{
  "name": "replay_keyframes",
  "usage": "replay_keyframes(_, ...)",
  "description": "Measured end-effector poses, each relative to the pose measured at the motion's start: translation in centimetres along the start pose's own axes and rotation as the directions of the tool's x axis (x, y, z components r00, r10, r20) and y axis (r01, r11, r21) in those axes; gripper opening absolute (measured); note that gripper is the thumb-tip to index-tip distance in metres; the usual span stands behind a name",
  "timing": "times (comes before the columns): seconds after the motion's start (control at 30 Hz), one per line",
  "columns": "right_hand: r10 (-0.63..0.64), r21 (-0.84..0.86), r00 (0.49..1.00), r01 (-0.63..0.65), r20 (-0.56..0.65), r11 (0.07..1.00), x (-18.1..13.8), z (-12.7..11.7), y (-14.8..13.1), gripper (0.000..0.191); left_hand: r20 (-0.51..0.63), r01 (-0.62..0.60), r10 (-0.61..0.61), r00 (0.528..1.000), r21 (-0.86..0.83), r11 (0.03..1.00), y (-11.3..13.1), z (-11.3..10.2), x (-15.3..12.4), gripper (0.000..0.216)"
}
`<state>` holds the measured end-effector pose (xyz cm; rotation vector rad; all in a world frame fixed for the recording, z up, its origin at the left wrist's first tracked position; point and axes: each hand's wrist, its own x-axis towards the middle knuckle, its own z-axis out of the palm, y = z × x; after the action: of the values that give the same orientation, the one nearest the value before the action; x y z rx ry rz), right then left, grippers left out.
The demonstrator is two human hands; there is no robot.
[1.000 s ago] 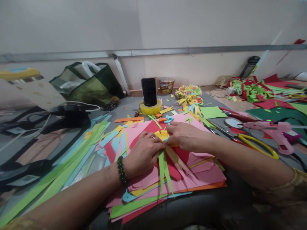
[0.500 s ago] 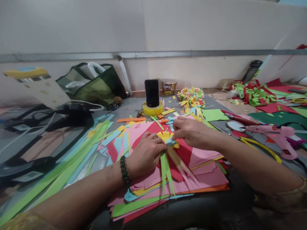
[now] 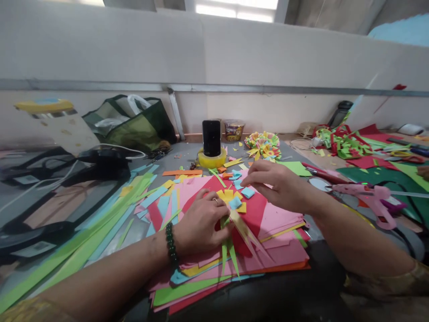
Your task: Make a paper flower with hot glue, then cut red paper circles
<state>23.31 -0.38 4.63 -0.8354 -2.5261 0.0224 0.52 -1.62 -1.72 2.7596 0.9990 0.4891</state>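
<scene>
A paper flower with yellow petals [image 3: 228, 195] lies on a red sheet [image 3: 253, 219], with a small light-blue piece [image 3: 235, 203] at its middle. Pale-yellow forked strips [image 3: 246, 230] and green forked strips [image 3: 231, 255] trail from it toward me. My left hand [image 3: 206, 219], with a ring and a green bead bracelet, is closed on the flower's left side, its thumb by the green strips. Just above and right of the flower hovers my right hand [image 3: 271, 183], fingers loosely bent and apart, nothing visible in them. Close under its fingertips are loose blue pieces [image 3: 248, 192].
Stacked coloured sheets [image 3: 281, 255] lie beneath the work. Long green strips [image 3: 83, 250] spread leftward. A phone [image 3: 212, 137] stands in a yellow tape roll [image 3: 212, 159]. Behind are a finished paper flower ball [image 3: 263, 142] and a cup [image 3: 233, 129]. A pink glue gun [image 3: 365, 197] rests at right.
My right hand has let go of the blue piece at the flower's middle and lifted slightly up and right. My left fingers have drawn back a little. The camera has tilted upward.
</scene>
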Motion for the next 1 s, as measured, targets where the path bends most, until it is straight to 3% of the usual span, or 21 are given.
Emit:
replay_keyframes(0.07, 0.063, -0.028, 0.997, -0.063, 0.034, 0.998, -0.3, -0.8, -0.7, 0.029, -0.006, 0.004, -0.004, 1.000, 0.005, 1.000, 0.1, 0.0, -0.1, 0.024)
replay_keyframes(0.13, 0.179, -0.093, 0.971, -0.166, 0.157, 0.982, -0.2, -0.8, -1.1, 0.027, -0.016, 0.004, -0.004, 1.000, 0.022, 1.000, 0.1, 0.0, -0.1, 0.027)
replay_keyframes(0.27, 0.409, -0.199, 0.819, -0.358, 0.402, 0.912, 0.6, 0.6, -1.0, 0.026, -0.042, 0.002, 0.000, 0.999, 0.043, 0.999, 0.0, -0.1, -0.2, 0.030)
replay_keyframes(0.33, 0.440, -0.191, 0.753, -0.400, 0.488, 0.896, 0.9, 1.3, -0.8, 0.025, -0.044, -0.008, 0.010, 0.999, 0.046, 0.999, -0.2, -0.1, -0.1, 0.029)
replay_keyframes(0.4, 0.437, -0.163, 0.727, -0.418, 0.529, 0.894, 0.9, 1.7, -0.6, 0.024, -0.050, -0.008, 0.011, 0.999, 0.060, 0.998, -0.3, -0.2, -0.1, 0.027)
replay_keyframes(0.67, 0.379, -0.018, 0.776, -0.429, 0.504, 0.903, 0.2, 2.3, -0.9, 0.016, -0.035, 0.004, -0.001, 0.999, 0.090, 0.996, -0.4, -0.6, 0.0, 0.024)
replay_keyframes(0.87, 0.191, 0.224, 0.792, -0.380, 0.580, 0.897, 0.4, 1.4, -0.8, 0.009, -0.040, -0.038, 0.041, 0.998, 0.074, 0.997, -0.5, -0.9, -0.2, 0.026)
replay_keyframes(1.0, 0.275, 0.108, 0.845, -0.361, 0.459, 0.926, -1.1, -0.5, -1.9, 0.015, 0.003, -0.043, 0.043, 0.999, 0.067, 0.997, -0.3, -1.1, -0.2, 0.026)
